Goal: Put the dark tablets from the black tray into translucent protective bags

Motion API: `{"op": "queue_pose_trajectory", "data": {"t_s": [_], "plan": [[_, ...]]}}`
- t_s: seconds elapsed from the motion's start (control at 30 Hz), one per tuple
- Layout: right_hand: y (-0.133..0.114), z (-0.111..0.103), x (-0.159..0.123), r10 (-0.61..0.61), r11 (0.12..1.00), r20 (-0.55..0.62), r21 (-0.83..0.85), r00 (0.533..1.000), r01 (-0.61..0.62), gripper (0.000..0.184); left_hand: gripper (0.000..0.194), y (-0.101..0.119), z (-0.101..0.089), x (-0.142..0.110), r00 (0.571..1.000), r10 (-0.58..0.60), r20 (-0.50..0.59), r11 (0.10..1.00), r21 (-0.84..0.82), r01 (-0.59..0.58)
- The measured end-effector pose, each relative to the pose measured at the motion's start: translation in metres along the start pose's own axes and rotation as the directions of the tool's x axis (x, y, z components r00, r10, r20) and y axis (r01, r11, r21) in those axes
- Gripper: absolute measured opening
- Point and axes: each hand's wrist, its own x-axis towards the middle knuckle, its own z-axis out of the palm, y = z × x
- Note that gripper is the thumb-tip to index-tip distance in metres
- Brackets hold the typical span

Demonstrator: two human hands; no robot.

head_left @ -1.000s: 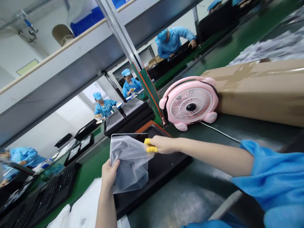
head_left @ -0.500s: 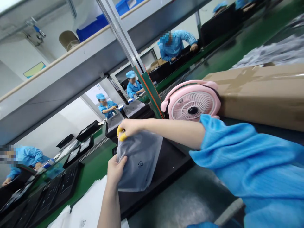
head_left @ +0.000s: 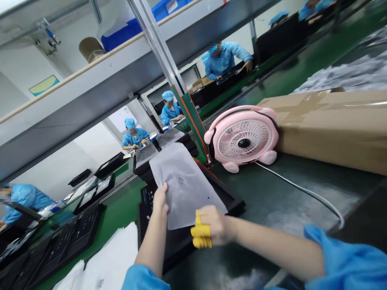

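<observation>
A translucent plastic bag (head_left: 190, 177) with a small recycling mark lies spread over a black foam tray (head_left: 232, 199). My left hand (head_left: 161, 200) pinches its left edge, thumb on top. At the bag's near edge is my right hand (head_left: 213, 227), with yellow covers on some fingers. Those fingers are curled in, and whether they grip the bag's edge is hidden. Dark panels with white print (head_left: 147, 201) show beside the bag, left of my left hand. A stack of white bags (head_left: 116, 253) lies to the left of my left forearm.
A pink fan (head_left: 244, 139) stands behind the tray, its white cable (head_left: 302, 189) trailing right. Beyond it sits a taped cardboard box (head_left: 329, 125). A metal post (head_left: 160, 48) and shelf (head_left: 90, 84) rise ahead. Black trays (head_left: 69, 237) line the green belt; several co-workers in blue sit across.
My right hand has moved from the bag's far left corner down to its near edge. The bag, bunched before, now lies spread out flatter, and the fan's lower part is uncovered.
</observation>
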Motion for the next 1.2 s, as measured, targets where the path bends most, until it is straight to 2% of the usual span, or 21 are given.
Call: {"op": "queue_pose_trajectory", "data": {"t_s": [0.03,0.07,0.13,0.27,0.33,0.4,0.47,0.53,0.57,0.6,0.67,0.73,0.77,0.87,0.97,1.03,1.1,1.17,1.2], "plan": [[-0.003,0.010,-0.021,0.013,0.999,-0.005,-0.032,1.000,-0.013,0.032,0.022,-0.013,0.009,0.001,0.999,-0.048,-0.004,0.999,0.005,0.048],[-0.003,0.017,-0.039,0.081,0.995,0.004,-0.061,0.997,-0.080,0.034,0.021,-0.024,0.017,0.002,0.996,-0.084,-0.006,0.996,0.018,0.084],[0.004,0.024,-0.062,0.171,0.980,0.058,-0.114,0.984,-0.164,0.036,0.019,-0.043,0.027,0.003,0.989,-0.145,0.000,0.989,0.040,0.145],[0.016,0.025,-0.075,0.227,0.968,0.116,-0.140,0.967,-0.210,0.036,0.014,-0.054,0.026,0.001,0.984,-0.157,0.083,0.985,0.084,0.150],[0.016,0.026,-0.075,0.228,0.969,0.113,-0.124,0.967,-0.214,0.034,0.023,-0.049,0.017,-0.001,0.986,-0.106,0.132,0.990,0.102,0.092],[0.014,0.027,-0.076,0.246,0.966,0.130,-0.114,0.960,-0.232,0.031,0.040,-0.039,-0.001,-0.005,0.992,-0.022,0.127,0.995,0.101,0.009],[0.013,0.027,-0.079,0.268,0.962,0.161,-0.102,0.950,-0.254,0.029,0.052,-0.026,-0.032,-0.010,0.990,0.127,0.067,0.980,0.144,-0.136],[0.013,0.027,-0.083,0.283,0.958,0.178,-0.089,0.942,-0.271,0.026,0.051,-0.015,-0.076,-0.015,0.953,0.300,0.044,0.891,0.343,-0.296],[0.013,0.027,-0.084,0.288,0.957,0.181,-0.086,0.940,-0.276,0.024,0.046,-0.011,-0.102,-0.018,0.935,0.348,0.066,0.794,0.510,-0.331],[0.013,0.027,-0.085,0.294,0.955,0.181,-0.087,0.939,-0.283,0.023,0.040,-0.010,-0.129,-0.021,0.936,0.341,0.084,0.671,0.676,-0.305],[0.013,0.027,-0.086,0.309,0.951,0.191,-0.089,0.932,-0.297,0.021,0.030,-0.015,-0.181,-0.027,0.969,0.245,0.026,0.412,0.902,-0.129],[0.013,0.028,-0.084,0.322,0.947,0.222,-0.081,0.920,-0.312,0.021,0.025,-0.032,-0.222,-0.032,0.984,0.161,-0.081,0.270,0.962,0.035],[0.013,0.029,-0.082,0.323,0.946,0.247,-0.074,0.914,-0.315,0.022,0.025,-0.043,-0.236,-0.032,0.983,0.141,-0.119,0.247,0.966,0.081],[0.018,0.036,-0.067,0.261,0.965,0.357,-0.067,0.897,-0.254,0.021,0.029,-0.076,-0.259,-0.027,0.976,0.135,-0.169,0.218,0.966,0.137],[0.036,0.053,-0.042,0.140,0.990,0.484,-0.072,0.864,-0.120,0.018,0.033,-0.097,-0.263,-0.015,0.968,0.149,-0.203,0.202,0.964,0.171],[0.057,0.069,-0.022,0.129,0.991,0.552,-0.094,0.824,-0.092,0.021,0.036,-0.103,-0.264,-0.008,0.961,0.167,-0.220,0.187,0.964,0.188],[0.084,0.089,-0.001,0.195,0.980,0.620,-0.158,0.760,-0.123,0.025,0.037,-0.105,-0.265,-0.003,0.949,0.250,-0.191,0.133,0.978,0.162],[0.114,0.113,0.019,0.309,0.949,0.686,-0.267,0.659,-0.167,0.027,0.037,-0.106,-0.267,0.001,0.934,0.316,-0.169,0.092,0.985,0.147],[0.130,0.126,0.029,0.377,0.923,0.700,-0.337,0.607,-0.185,0.026,0.037,-0.105,-0.267,0.004,0.932,0.312,-0.183,0.095,0.982,0.161]]}}
